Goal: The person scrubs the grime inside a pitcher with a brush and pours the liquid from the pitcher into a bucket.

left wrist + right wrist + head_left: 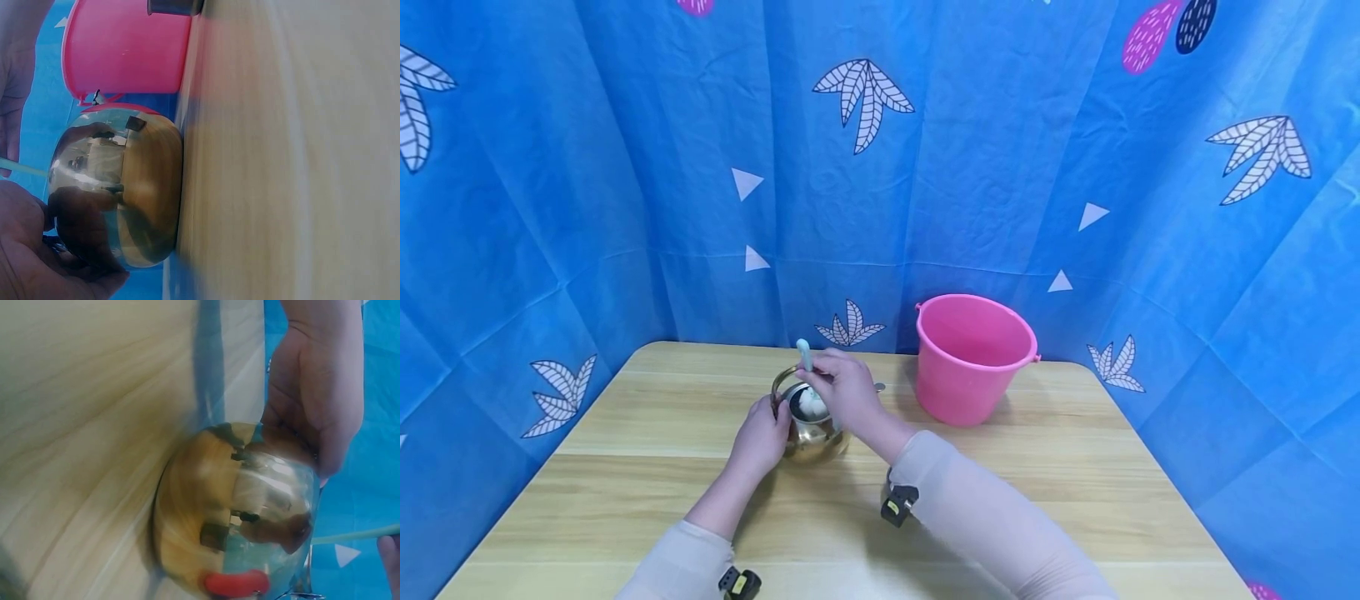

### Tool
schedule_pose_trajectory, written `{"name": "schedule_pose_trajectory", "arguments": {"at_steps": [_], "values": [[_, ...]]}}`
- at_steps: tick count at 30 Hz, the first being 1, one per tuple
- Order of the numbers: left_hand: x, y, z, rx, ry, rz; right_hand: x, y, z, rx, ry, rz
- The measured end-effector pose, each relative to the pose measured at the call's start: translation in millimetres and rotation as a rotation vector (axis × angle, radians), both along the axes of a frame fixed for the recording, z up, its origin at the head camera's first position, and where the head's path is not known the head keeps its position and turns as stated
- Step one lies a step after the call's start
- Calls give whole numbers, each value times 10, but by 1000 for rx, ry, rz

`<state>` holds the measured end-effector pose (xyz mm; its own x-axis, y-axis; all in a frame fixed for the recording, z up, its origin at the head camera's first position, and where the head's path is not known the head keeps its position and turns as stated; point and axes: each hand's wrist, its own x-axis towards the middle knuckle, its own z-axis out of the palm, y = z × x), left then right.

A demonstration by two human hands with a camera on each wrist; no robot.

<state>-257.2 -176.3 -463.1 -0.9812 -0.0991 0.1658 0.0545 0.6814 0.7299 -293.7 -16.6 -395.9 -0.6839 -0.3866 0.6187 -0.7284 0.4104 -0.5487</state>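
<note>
A shiny gold metal kettle (814, 446) stands on the table with its round mouth uncovered and its handle raised. My left hand (763, 437) grips the kettle at its left side, by the foot of the handle; the left wrist view shows curled fingers against the body (119, 187). Above the mouth, my right hand (850, 387) pinches the pale green handle of a brush (805, 354), whose whitish head sits at the opening. How deep the head reaches cannot be seen. In the right wrist view the thin handle (350, 536) runs from the kettle's top to my fingers.
A pink bucket (962, 387) stands right of the kettle, near the table's back edge. Blue patterned curtains (1000, 167) hang behind and on both sides of the wooden table (625, 492). The kettle's spout tip (880, 387) points toward the bucket.
</note>
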Motion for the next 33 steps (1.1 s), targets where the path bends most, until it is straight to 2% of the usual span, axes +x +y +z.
{"name": "schedule_pose_trajectory", "arguments": {"at_steps": [8, 25, 33], "values": [[0, -9, -18, 8, -2, -9, -10, -2, 65, 73, 7, -14], [5, 1, -3, 34, -13, 1, -51, -46, 187, 191, -40, 24], [-7, 5, -3, 24, -9, 8, -70, -72, 210, 214, -47, 17]]}}
